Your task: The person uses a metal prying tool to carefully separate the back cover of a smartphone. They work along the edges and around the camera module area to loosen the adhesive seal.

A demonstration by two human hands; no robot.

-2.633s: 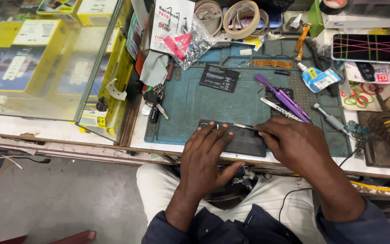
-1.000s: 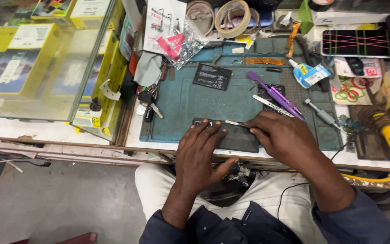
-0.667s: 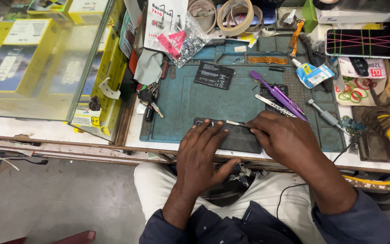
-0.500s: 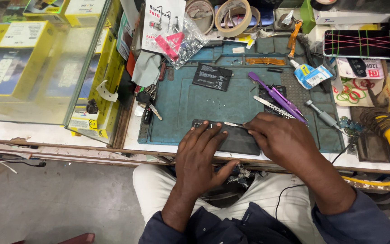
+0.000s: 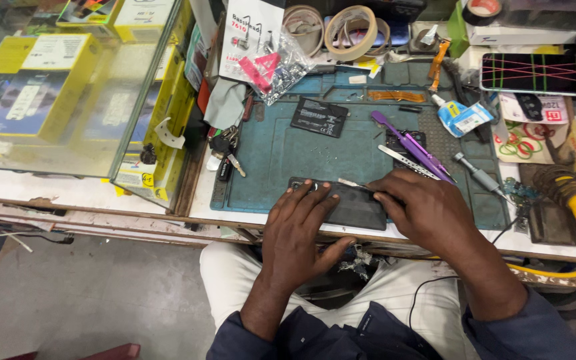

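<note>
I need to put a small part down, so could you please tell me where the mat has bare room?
The teal mat is bare between the keys, the black battery and the dark phone. Right of centre is crowded: purple tool, tweezers, screwdriver.

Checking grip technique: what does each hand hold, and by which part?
Right hand pinches thin metal tweezers at their rear end; left hand presses flat on the dark phone.

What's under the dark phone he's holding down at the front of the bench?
The phone lies flat on the teal work mat. The left hand presses on its near edge and the right hand covers its right end, hiding whatever lies beneath there.
</note>
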